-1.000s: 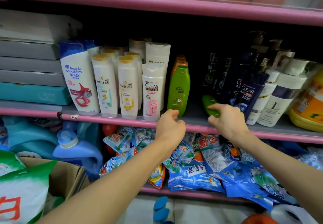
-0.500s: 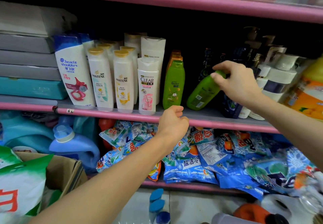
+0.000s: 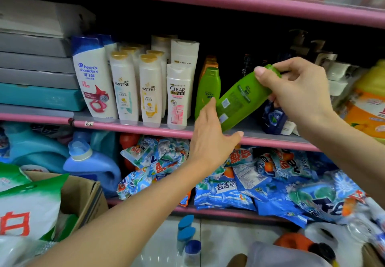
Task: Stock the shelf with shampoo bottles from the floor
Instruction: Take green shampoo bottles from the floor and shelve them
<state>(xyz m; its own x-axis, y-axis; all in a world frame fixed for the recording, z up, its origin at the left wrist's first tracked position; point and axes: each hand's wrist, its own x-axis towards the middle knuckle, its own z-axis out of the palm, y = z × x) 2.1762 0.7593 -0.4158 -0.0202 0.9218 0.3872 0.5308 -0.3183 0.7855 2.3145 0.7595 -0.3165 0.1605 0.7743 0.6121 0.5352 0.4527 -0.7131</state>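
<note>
**Green shampoo bottle being stood up at the shelf's front edge**

The right hand [image 3: 300,98] pinches the cap end of a tilted green shampoo bottle [image 3: 239,100], thumb on the near face and fingers curled behind. The bottle leans with its top to the right; its base sits on or just above the grey shelf [image 3: 270,133], close to the pink front edge, though the left hand hides the exact contact. Holding it by the top probably lets the person pivot it upright on its base.

The left hand [image 3: 210,133] is spread flat, fingers straight and apart, clamped on nothing. Its fingertips lie against the bottle's lower left side, likely to steady the base and guide it into line.

Just to the left stands an upright green bottle [image 3: 208,89] of the same kind, with orange-capped ones behind it, so the tilted bottle seems bound for the gap beside it. Further left along the front edge stand a Clear bottle [image 3: 178,98], two Pantene bottles [image 3: 149,89] and a Head & Shoulders bottle [image 3: 93,79]. To the right, a dark blue bottle [image 3: 273,118] stands partly hidden behind the right hand.

On the floor below, blue-capped bottles [image 3: 187,237] wait to be shelved.
</note>
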